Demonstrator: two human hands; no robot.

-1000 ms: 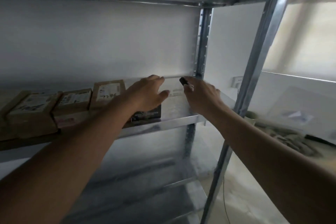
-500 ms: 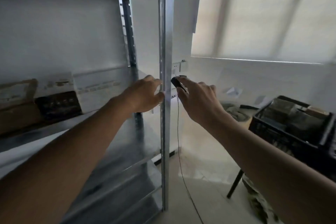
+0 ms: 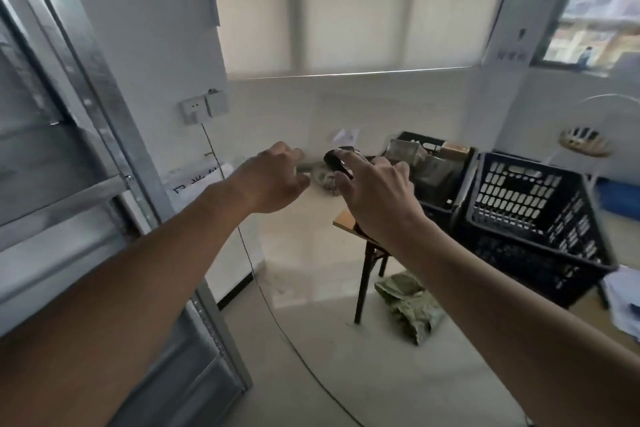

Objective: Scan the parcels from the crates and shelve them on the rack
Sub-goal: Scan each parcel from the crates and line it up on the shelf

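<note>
My right hand (image 3: 374, 198) grips a small black scanner (image 3: 334, 160), its tip poking out past my fingers. My left hand (image 3: 273, 180) hovers beside it with fingers loosely curled and nothing in it. Both hands are in mid-air, away from the metal rack (image 3: 86, 121) at the left. Two black plastic crates stand on a table to the right: the far crate (image 3: 446, 191) holds several brown and grey parcels (image 3: 408, 152), while the near crate (image 3: 533, 218) shows its slotted wall and its inside is hidden.
The table's (image 3: 343, 220) corner and dark legs are below my right hand. A crumpled green bag (image 3: 408, 305) lies on the floor under it. A cable (image 3: 263, 291) runs from a wall socket (image 3: 192, 107) across the floor. A white fan (image 3: 588, 142) stands at the far right.
My view has swung right, from the rack shelf with its parcels to the table and crates. Both hands left the shelf and moved with it, the right still holding the scanner.
</note>
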